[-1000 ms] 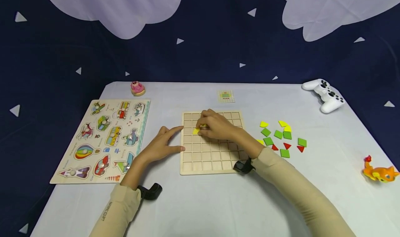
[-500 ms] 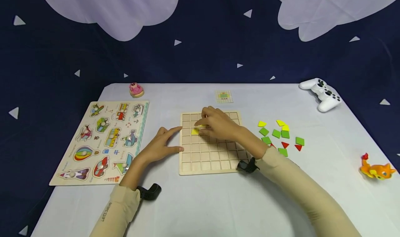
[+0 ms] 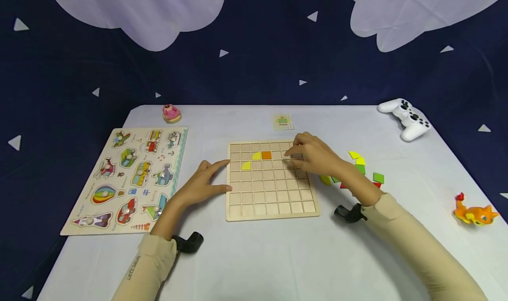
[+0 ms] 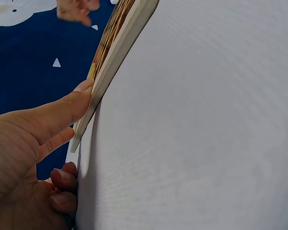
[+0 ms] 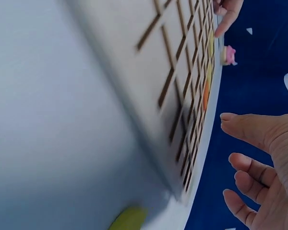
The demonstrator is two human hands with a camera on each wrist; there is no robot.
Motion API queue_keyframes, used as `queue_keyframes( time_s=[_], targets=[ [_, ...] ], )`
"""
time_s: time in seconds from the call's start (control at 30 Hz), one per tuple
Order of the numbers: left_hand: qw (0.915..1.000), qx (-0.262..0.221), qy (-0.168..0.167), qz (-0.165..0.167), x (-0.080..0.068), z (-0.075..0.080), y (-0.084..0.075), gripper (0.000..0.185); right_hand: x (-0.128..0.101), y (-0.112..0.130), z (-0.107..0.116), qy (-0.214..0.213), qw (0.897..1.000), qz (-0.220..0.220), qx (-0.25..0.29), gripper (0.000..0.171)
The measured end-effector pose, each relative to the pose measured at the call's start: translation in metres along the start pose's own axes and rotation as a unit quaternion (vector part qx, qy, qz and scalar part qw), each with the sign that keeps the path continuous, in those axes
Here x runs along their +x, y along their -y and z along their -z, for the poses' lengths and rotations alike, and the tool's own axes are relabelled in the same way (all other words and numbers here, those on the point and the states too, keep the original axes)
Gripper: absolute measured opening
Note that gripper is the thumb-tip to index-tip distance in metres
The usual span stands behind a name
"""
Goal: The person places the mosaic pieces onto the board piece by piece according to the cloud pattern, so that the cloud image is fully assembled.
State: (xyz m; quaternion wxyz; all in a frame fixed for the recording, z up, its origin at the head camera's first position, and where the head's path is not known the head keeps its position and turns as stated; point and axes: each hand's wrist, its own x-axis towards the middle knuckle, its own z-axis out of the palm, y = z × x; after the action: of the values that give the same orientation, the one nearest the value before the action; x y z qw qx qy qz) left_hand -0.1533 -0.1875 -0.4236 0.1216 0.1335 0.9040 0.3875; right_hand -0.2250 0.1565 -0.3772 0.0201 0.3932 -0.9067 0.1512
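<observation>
Head view: wooden grid board (image 3: pixel 274 204) flat at mid-bench, long edges square to the body; two yellow quarter-round tiles (image 3: pixel 251 160) and one orange square tile (image 3: pixel 266 155) seated in the upper-left cells. Left hand (image 3: pixel 202 184) flat on the bench (image 3: pixel 278 257), fingers straight, tips touching the board's left edge, holding nothing. Right hand (image 3: pixel 315 156) over the board's upper-right cells, fingers loosely curled, nothing visible in them; grip not certain from here. Loose tile pile (image 3: pixel 363 166) (green, yellow, red) on the bench just right of the board, partly behind the right wrist, so nearer the right hand. Vehicle peg puzzle (image 3: pixel 131 177) well left of the board; white game controller (image 3: pixel 406 118) at far right corner; orange toy animal (image 3: pixel 474 213) at right edge; pink toy (image 3: pixel 171 113) at the back; small pattern card (image 3: pixel 283 121) behind the board. Left wrist view: thumb (image 4: pixel 69 108) pressed to the board edge (image 4: pixel 120 52), other fingers curled under. Right wrist view: fingers (image 5: pixel 249 167) spread and relaxed, empty, beside the blurred board (image 5: pixel 149 76).
</observation>
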Motion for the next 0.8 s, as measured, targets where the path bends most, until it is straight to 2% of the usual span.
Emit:
queue_keyframes(
  time_s=[0.3, 0.57, 0.8],
  targets=[
    [1.0000, 0.006, -0.001, -0.003, 0.001, -0.001, 0.000, 0.079, -0.038, -0.015, 0.002, 0.004, 0.999, -0.039, -0.005, 0.021],
    [1.0000, 0.003, 0.000, -0.002, 0.000, 0.000, -0.001, 0.078, -0.057, -0.024, -0.001, -0.010, 0.999, -0.039, -0.009, 0.023],
    [1.0000, 0.003, -0.004, 0.003, -0.001, 0.000, -0.001, 0.078, -0.069, -0.028, 0.002, -0.005, 0.999, -0.045, -0.017, 0.026]
  ],
)
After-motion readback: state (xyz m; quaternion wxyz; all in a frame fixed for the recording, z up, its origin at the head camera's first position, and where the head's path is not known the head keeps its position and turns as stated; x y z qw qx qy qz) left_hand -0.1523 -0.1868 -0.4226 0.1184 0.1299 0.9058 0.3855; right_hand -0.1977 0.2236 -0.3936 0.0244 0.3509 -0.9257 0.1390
